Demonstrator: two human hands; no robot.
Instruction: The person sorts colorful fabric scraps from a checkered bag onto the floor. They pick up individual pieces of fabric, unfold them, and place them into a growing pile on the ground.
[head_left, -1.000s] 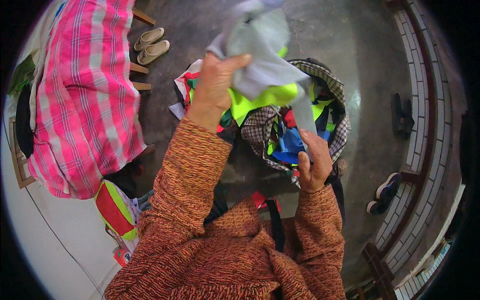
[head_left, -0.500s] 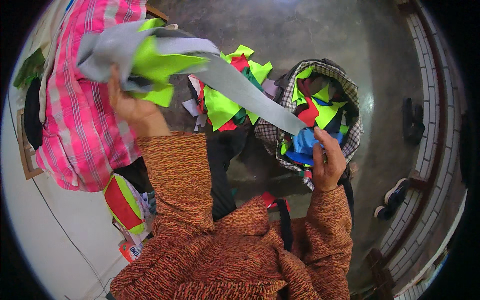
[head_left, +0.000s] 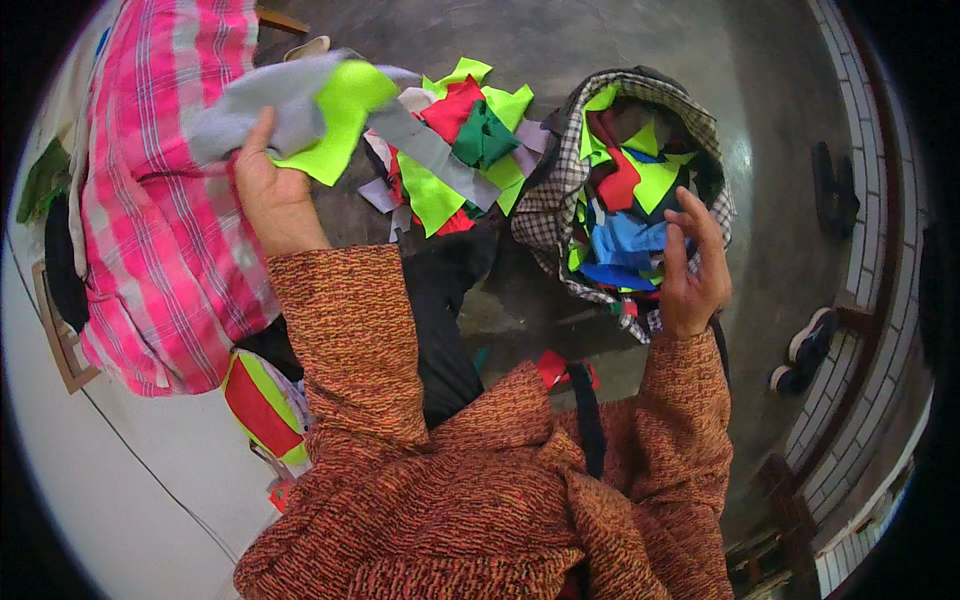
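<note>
At the far left one pink plaid cloth [head_left: 160, 200] hangs in a broad drape, and below it, near the person's left elbow, lies one red and lime-yellow piece [head_left: 262, 405]. The left hand [head_left: 272, 195] is raised beside the pink cloth with its fingers closed on a bundle of scraps [head_left: 300, 105], in which one grey piece and one lime-green piece can be counted; the grey strip trails rightward out of the grip. It runs down into one loose pile of cut fabric [head_left: 455, 160] on the grey floor [head_left: 640, 40], where lime-green, red, dark green, grey and white pieces overlap too thickly for a sure count. Just right of the pile stands one checked black-and-white sack [head_left: 555, 195], its mouth open and filled with more offcuts in lime, red and blue. The right hand [head_left: 690, 265] is over the sack's near rim, fingers spread and slightly curled; it seems to hold nothing, though the fingertips may brush the blue cloth, which the angle leaves unclear. Farther right on the floor lie two dark shoes [head_left: 835, 190] up by the tiled edge and one light-soled shoe [head_left: 805, 350] lower down
</note>
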